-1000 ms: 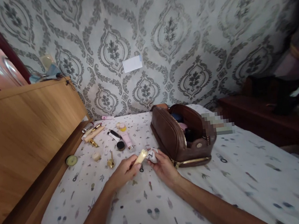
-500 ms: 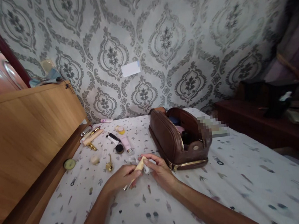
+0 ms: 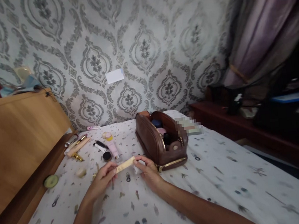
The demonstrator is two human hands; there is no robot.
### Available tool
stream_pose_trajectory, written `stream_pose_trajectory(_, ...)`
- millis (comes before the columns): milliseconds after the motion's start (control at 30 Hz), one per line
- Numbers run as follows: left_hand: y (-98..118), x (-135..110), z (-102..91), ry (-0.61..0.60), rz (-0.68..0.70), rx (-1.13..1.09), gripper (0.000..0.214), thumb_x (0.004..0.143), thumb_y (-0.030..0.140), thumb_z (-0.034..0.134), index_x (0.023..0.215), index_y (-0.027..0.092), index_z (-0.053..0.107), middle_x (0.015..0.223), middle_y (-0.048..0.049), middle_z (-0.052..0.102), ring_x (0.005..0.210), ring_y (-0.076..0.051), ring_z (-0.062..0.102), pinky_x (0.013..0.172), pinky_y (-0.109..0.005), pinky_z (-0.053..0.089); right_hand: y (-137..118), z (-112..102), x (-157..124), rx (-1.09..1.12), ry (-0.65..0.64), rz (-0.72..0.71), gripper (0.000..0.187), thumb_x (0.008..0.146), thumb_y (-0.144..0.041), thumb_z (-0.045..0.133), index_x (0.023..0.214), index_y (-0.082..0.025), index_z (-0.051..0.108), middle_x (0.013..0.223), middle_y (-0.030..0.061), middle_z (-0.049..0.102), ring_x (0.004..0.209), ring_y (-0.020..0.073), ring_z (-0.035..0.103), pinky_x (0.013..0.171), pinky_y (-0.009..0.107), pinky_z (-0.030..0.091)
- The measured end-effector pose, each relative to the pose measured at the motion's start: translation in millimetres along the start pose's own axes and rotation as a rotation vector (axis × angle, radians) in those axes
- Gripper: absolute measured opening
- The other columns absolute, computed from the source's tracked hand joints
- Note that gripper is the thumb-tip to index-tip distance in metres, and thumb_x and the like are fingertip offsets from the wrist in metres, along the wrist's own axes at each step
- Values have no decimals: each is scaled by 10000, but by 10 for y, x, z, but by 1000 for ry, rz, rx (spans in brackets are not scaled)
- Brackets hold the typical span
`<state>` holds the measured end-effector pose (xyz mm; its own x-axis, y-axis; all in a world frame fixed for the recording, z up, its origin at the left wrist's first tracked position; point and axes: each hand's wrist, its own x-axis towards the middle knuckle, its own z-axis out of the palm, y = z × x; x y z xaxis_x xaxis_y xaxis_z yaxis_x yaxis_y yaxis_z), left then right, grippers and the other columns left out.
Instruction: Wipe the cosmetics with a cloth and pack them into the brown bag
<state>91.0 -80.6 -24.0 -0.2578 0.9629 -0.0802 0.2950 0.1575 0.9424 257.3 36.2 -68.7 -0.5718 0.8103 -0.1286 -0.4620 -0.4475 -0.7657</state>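
A slim pale yellow tube (image 3: 125, 164) is stretched between my two hands above the patterned cloth. My left hand (image 3: 103, 180) is closed on its left end, fingers and thumb pinched together. At the other end, my right hand (image 3: 150, 173) grips the tube between thumb and fingers. A small whitish thing (image 3: 137, 169) shows under the right fingers, too blurred to name. Just beyond the right hand stands an open brown cosmetic bag (image 3: 148, 140) with several items inside. Partly behind the left hand, a small gold piece (image 3: 94, 175) lies on the cloth.
Beyond my hands lie a pink tube (image 3: 113, 150), a black round jar (image 3: 106, 156) and several other cosmetics. A round green-topped container (image 3: 51, 181) sits by the wooden board (image 3: 23, 136) at left. The patterned wall (image 3: 143, 55) rises behind; a dark red ledge (image 3: 214, 123) borders the right.
My view has swung to the right, so the scene sits further left. My hands have drawn apart along the tube, which lies flatter with more of its length showing.
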Motion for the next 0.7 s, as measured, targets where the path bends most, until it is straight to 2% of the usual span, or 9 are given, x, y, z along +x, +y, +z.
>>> stream_pose_trajectory(167,-22,40,-61,79,21,41,462,790,605,623,954,175,585,646,62,490,488,-66,311,458,-197,196,6,-17,-8,-49,-5,15,376,509,-403,904,764,-212,704,641,-34,631,586,120,520,543,230,347)
stream_pose_trajectory(333,-1,11,-61,169,37,9,450,758,567,677,971,182,584,641,66,492,498,-69,344,477,-193,213,-24,2,-21,16,-117,70,469,517,-413,905,888,-206,706,755,8,723,651,143,604,629,257,414)
stream_pose_trajectory(500,16,5,-20,220,39,-103,454,800,587,633,1035,214,525,695,53,562,473,-62,343,457,-183,230,-7,1,-18,36,-125,77,521,502,-395,914,930,-200,690,735,7,732,620,136,611,641,269,424)
stream_pose_trajectory(600,117,32,-28,252,117,-123,422,811,577,626,1012,226,507,726,41,604,471,-67,371,446,-184,268,0,0,-15,43,-114,92,527,488,-393,915,917,-198,678,747,9,736,622,140,621,647,276,436)
stream_pose_trajectory(700,370,85,-31,281,185,-58,403,803,559,642,983,222,514,723,28,626,481,-77,407,441,-183,294,-4,7,-9,43,-123,101,531,471,-399,913,896,-194,668,728,9,733,605,141,616,621,273,430)
